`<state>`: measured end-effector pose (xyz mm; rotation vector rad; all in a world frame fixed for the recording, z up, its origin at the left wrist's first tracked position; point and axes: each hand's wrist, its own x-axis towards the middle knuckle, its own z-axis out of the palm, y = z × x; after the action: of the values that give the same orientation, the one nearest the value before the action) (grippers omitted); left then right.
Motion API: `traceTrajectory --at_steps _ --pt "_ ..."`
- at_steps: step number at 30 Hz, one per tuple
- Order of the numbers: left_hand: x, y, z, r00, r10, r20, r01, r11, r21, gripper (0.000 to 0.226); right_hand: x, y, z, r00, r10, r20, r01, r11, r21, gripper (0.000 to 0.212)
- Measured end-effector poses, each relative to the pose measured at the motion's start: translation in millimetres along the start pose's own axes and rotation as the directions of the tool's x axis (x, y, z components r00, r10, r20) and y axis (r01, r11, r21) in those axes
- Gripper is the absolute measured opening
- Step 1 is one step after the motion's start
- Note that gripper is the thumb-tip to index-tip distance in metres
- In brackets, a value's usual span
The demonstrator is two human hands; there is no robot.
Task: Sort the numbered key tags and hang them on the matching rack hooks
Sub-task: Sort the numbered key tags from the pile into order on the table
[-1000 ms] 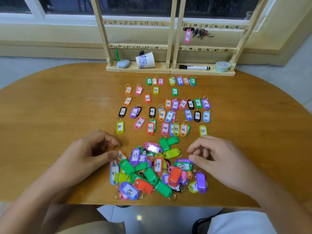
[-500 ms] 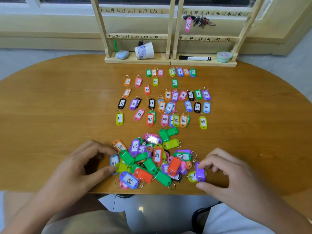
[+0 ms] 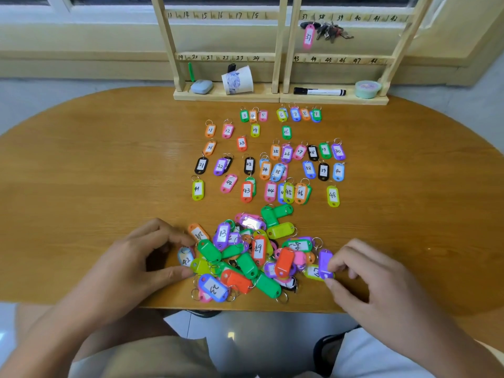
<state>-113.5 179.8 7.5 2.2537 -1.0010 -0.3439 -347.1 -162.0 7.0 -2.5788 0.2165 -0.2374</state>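
A heap of coloured key tags [image 3: 245,257] lies at the table's near edge. Beyond it, several numbered tags [image 3: 270,156] are laid out in rows. My right hand [image 3: 371,285] pinches a purple tag [image 3: 325,263] at the heap's right side. My left hand [image 3: 128,263] curls at the heap's left side, its fingertips around a light blue tag marked 42 [image 3: 186,257]; a grip cannot be made out. The wooden rack [image 3: 281,58] with numbered hooks stands at the far edge. A pink tag 37 [image 3: 308,36] hangs on it with a bunch of keys [image 3: 331,31].
On the rack's base sit a small blue-grey case [image 3: 201,86], a tipped paper cup [image 3: 237,79], a black marker [image 3: 319,91] and a roll of green tape [image 3: 367,89]. The oval wooden table [image 3: 95,165] ends just in front of my hands.
My right hand has dropped from the heap's upper right to its right edge and taken hold of the purple tag. My left hand has slid down beside the blue tag 42.
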Motion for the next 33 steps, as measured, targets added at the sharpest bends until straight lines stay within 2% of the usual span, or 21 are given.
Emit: traceTrajectory --at_steps 6,14,17,21,23,26,29,33 --pt "5 1 -4 1.000 -0.028 0.009 0.028 1.000 0.013 0.040 7 -8 2 0.995 0.098 -0.033 -0.096 0.995 0.033 0.029" --pt "8 10 -7 0.999 -0.033 -0.022 0.032 0.998 -0.051 0.043 19 -9 -1 0.989 0.143 -0.025 -0.142 0.989 0.033 0.021" --pt "9 10 -8 0.997 -0.071 -0.027 0.067 0.989 -0.131 0.037 18 -7 -1 0.987 0.143 -0.069 -0.140 0.989 0.038 0.017" --pt "10 8 -10 0.998 -0.067 -0.019 0.062 0.983 -0.174 0.043 18 -3 1 0.968 0.197 -0.154 -0.192 0.980 0.045 0.023" --pt "14 12 -12 0.998 -0.061 -0.015 0.057 0.981 -0.188 0.032 20 -1 2 0.951 0.232 -0.205 -0.226 0.973 0.054 0.025" --pt "22 17 -16 0.999 -0.030 -0.014 0.026 0.977 -0.210 0.028 25 1 -1 0.919 0.322 -0.229 -0.271 0.935 0.226 0.019" --pt "33 22 -20 0.999 -0.017 -0.049 0.002 0.957 -0.291 0.035 34 -1 -6 0.906 0.403 -0.130 -0.301 0.829 0.472 0.016" --pt "56 30 -19 0.994 -0.094 -0.057 0.056 0.879 -0.473 0.014 52 -7 -9 0.921 0.389 -0.018 -0.293 0.722 0.627 0.012"
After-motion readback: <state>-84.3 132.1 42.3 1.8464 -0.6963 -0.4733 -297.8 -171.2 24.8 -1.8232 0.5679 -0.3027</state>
